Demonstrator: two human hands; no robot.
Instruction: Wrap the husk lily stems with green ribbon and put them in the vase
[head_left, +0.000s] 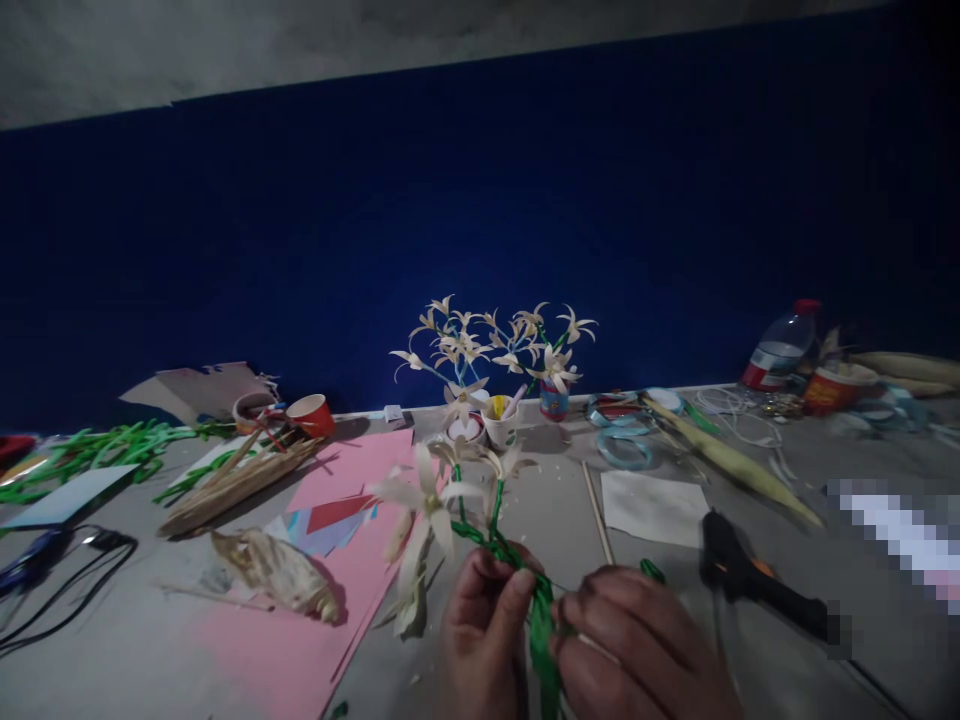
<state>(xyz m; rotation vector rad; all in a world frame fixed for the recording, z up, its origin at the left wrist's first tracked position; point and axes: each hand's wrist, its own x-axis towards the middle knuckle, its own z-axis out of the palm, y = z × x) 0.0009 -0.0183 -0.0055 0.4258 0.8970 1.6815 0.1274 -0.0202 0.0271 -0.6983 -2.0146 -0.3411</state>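
Note:
Low in the middle of the view, my left hand (491, 610) pinches the green-wrapped stems of a spray of handmade flowers (429, 500). The blooms are pale cream with long, thin petals, and they lean up and to the left above that hand. Beside it, my right hand (637, 640) has its fingers closed on green ribbon (544, 640) that runs down from the stems. Its fingertips are partly hidden. A short end of green shows just behind the right hand's knuckles.
Finished flowers (457, 345) stand in small cups (501, 425) at the back. Pink paper (360, 580) and dried husks (277, 575) lie left. To the right are a black glue gun (757, 580), a white paper piece (654, 507), blue ribbon rolls (622, 445) and a bottle (784, 345).

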